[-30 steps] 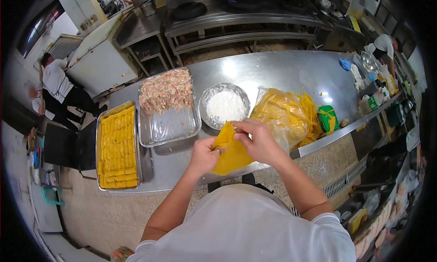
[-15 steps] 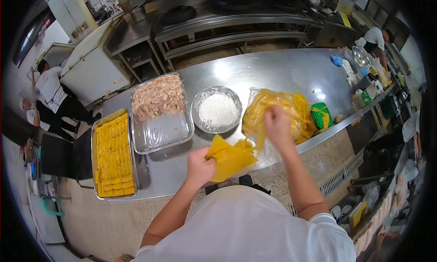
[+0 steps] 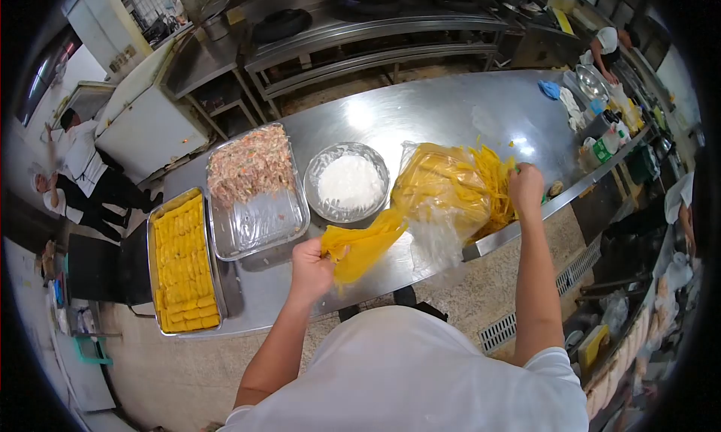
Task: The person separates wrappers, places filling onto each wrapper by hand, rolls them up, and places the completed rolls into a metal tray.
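Pinched in my left hand is a yellow sheet, which hangs out to the right over the table's near edge. My right hand is closed at the right end of a heap of yellow strips; what its fingers hold is too small to make out. Between the hands lies a clear plastic bag with yellow sheets inside. A metal bowl of white paste sits behind the yellow sheet.
A tray of minced filling and a tray of yellow rolls stand at the left. Bottles and a blue cloth lie at the far right. Co-workers stand beyond the table's left end.
My right hand has left the sheet and moved right, past the bag to the strips, where it covers the green object. My left hand, still holding the yellow sheet, has shifted slightly left.
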A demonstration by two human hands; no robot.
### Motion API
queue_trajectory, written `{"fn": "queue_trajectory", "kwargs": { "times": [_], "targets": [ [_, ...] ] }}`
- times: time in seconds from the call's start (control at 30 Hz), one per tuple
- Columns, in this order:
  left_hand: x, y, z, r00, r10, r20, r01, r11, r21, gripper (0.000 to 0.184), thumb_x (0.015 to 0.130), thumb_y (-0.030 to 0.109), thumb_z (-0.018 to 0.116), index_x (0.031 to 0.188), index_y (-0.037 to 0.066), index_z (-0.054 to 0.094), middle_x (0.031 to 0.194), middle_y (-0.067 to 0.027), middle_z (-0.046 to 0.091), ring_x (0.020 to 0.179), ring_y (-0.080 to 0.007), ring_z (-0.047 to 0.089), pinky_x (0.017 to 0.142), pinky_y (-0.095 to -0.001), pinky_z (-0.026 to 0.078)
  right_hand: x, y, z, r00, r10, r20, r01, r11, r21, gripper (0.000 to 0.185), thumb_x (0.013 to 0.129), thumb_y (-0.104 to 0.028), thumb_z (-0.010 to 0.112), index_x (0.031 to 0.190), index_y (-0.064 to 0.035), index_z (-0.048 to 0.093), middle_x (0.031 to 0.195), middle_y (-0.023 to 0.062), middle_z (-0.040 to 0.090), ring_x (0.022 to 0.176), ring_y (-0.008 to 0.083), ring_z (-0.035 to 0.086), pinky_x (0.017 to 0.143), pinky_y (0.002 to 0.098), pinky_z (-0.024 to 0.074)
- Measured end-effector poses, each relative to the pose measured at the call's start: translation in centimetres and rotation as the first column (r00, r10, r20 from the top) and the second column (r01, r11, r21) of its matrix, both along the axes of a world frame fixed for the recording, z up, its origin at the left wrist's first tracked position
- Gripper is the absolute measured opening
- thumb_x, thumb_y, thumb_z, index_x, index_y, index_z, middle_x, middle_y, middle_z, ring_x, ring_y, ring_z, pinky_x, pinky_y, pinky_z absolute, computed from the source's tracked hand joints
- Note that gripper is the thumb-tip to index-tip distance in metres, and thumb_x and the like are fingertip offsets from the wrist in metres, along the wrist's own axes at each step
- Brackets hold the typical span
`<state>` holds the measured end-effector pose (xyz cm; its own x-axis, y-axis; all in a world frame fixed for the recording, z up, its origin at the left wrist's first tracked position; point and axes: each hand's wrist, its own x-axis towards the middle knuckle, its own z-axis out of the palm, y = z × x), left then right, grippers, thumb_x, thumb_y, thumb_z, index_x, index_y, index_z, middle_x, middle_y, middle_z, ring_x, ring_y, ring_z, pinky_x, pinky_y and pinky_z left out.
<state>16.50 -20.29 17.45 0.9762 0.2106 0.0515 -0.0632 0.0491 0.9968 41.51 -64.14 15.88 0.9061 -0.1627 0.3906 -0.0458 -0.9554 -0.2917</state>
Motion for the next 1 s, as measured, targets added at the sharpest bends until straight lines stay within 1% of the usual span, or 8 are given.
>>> {"fn": "queue_trajectory", "kwargs": {
  "times": [0.17,0.27,0.33,0.4,0.47,0.8,0.9,1.0],
  "targets": [
    [-0.7,0.6,-0.3,0.999,0.004,0.033,-0.005,0.999,0.036,0.014,0.099,-0.002,0.075,0.112,-0.002,0.079,0.109,-0.0044,0.08,0.096,-0.0119,0.072,0.087,-0.0299,0.058,1.8,1.7,-1.8,1.0,-0.024,-0.013,0.023,0.996,-0.083,0.025,0.094,-0.016,0.072,0.108,0.0027,0.079,0.104,0.0271,0.076,0.095,0.0441,0.074,0.087,0.051,0.0586],
    [-0.9,0.7,0.1,0.998,0.007,0.056,-0.007,1.0,0.003,0.015,0.099,-0.002,0.075,0.113,-0.002,0.078,0.108,-0.0045,0.079,0.096,-0.0125,0.071,0.088,-0.0302,0.058,-0.7,7.5,2.2,0.974,0.216,0.063,-0.225,0.938,0.265,0.027,0.094,-0.014,0.073,0.115,0.0018,0.079,0.105,0.0229,0.079,0.092,0.0343,0.077,0.084,0.0436,0.0598],
    [-1.0,1.0,0.2,0.998,0.01,0.07,-0.011,1.0,0.009,0.015,0.099,-0.002,0.075,0.113,-0.003,0.078,0.107,-0.0045,0.079,0.096,-0.0127,0.071,0.089,-0.0303,0.058,-4.0,12.3,4.7,0.851,0.525,0.012,-0.429,0.682,0.592,0.027,0.096,-0.012,0.072,0.12,-0.0004,0.079,0.104,0.0164,0.081,0.089,0.0236,0.076,0.081,0.0365,0.0588],
    [-1.2,1.3,0.2,0.996,0.017,0.092,-0.02,0.999,0.031,0.015,0.099,-0.001,0.075,0.113,-0.003,0.078,0.107,-0.0046,0.079,0.096,-0.0127,0.071,0.089,-0.0303,0.057,-7.8,17.1,6.2,0.636,0.766,0.087,-0.596,0.416,0.687,0.025,0.097,-0.011,0.071,0.119,-0.0008,0.079,0.103,0.0111,0.082,0.087,0.0196,0.073,0.08,0.0347,0.0579],
    [-1.1,1.4,0.8,0.992,0.046,0.119,-0.048,0.999,0.012,0.015,0.099,-0.001,0.075,0.113,-0.003,0.078,0.108,-0.0049,0.079,0.097,-0.0127,0.071,0.089,-0.0303,0.057,-11.0,20.1,7.5,0.527,0.848,0.053,-0.653,0.364,0.663,0.02,0.097,-0.011,0.072,0.112,0.0017,0.08,0.102,0.0136,0.082,0.084,0.023,0.076,0.078,0.0351,0.0603],
    [-2.2,3.4,1.1,0.974,0.125,0.192,-0.129,0.992,0.011,0.016,0.099,-0.004,0.073,0.114,-0.005,0.078,0.109,-0.0053,0.08,0.097,-0.0106,0.071,0.087,-0.0289,0.059,-14.9,23.0,7.4,0.539,0.836,-0.104,-0.467,0.4,0.789,0.015,0.094,-0.009,0.073,0.105,-0.0009,0.08,0.083,0.0158,0.077,0.07,0.0275,0.074,0.065,0.0372,0.0577],
    [-2.5,3.9,1.1,0.979,0.101,0.179,-0.106,0.994,0.018,0.02,0.098,-0.004,0.074,0.118,-0.003,0.077,0.112,-0.0071,0.08,0.101,-0.0142,0.073,0.091,-0.0307,0.059,-14.6,24.0,6.9,0.478,0.869,0.128,-0.777,0.35,0.524,0.013,0.094,-0.01,0.073,0.103,-0.0029,0.08,0.081,0.0165,0.077,0.07,0.0288,0.074,0.065,0.039,0.0586],
    [-2.7,4.2,1.2,0.978,0.098,0.187,-0.103,0.994,0.02,0.02,0.098,-0.004,0.075,0.118,-0.004,0.077,0.112,-0.0074,0.08,0.1,-0.0146,0.073,0.091,-0.0307,0.059,-15.1,24.7,7.6,0.535,0.844,-0.037,-0.647,0.438,0.624,0.013,0.092,-0.012,0.075,0.102,-0.0048,0.081,0.084,0.0165,0.077,0.072,0.0301,0.075,0.068,0.0402,0.0598]
  ]
}}
